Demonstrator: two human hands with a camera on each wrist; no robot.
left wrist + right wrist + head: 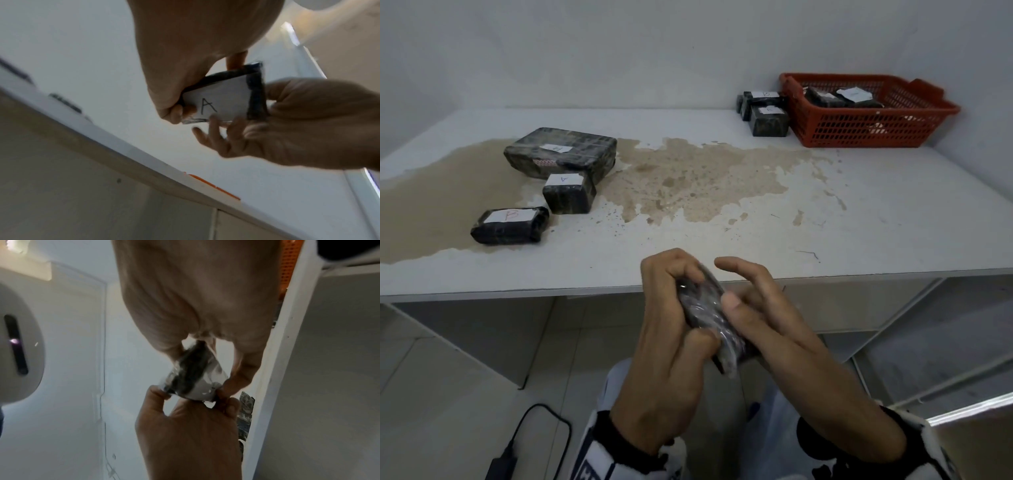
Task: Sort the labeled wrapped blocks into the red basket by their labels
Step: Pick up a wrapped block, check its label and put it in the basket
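In front of the table's near edge, both hands hold one small dark wrapped block (707, 305). The left wrist view shows its white label (222, 99) marked A. My left hand (681, 305) grips it with curled fingers and thumb. My right hand (739, 301) pinches its other end, thumb on top, fingers underneath, index finger raised. The right wrist view shows the block (191, 373) between the two hands. The red basket (914, 113) stands at the far right of the table with wrapped blocks (842, 97) inside.
On the left of the stained white table (722, 233) lie a large wrapped block (561, 152), a small block labelled A (568, 195) and a block labelled B (510, 226). More labelled blocks (765, 111) stand against the basket's left side. A cable (541, 425) lies on the floor.
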